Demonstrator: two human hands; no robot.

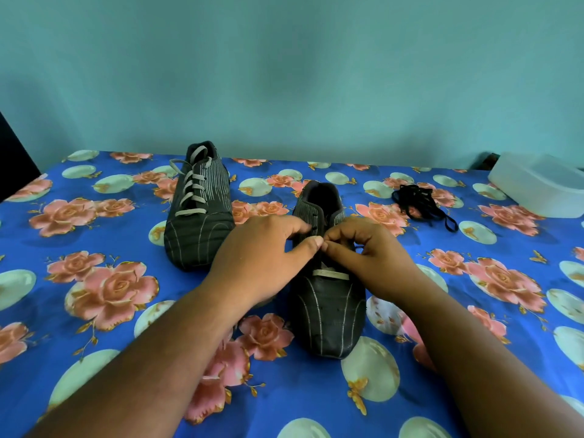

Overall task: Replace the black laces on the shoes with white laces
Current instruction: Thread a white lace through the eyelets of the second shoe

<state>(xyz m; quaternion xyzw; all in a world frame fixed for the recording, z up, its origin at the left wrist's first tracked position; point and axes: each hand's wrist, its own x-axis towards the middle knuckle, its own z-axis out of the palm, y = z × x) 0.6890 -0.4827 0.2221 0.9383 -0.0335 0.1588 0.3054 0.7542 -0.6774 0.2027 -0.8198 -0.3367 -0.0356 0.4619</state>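
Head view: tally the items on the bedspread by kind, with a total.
Shoes: 2, left shoe fully laced white, right shoe with white lace only at the bottom row
Black lace pile: 1
White container: 1
Total: 4

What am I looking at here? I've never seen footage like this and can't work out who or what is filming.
There is no machine here: a person wears a camera on the head, looking forward and down, so you see their own two arms reaching in from below. It is the only view.

On the flowered blue cloth stand two dark shoes. The far shoe is already laced in white. The near shoe has only its lowest white lace crossing showing. The left hand and right hand meet over its eyelets, fingers curled as if pinching the lace, though the pinch itself is too small to see clearly.

The removed black laces lie in a heap to the right, near a white container.
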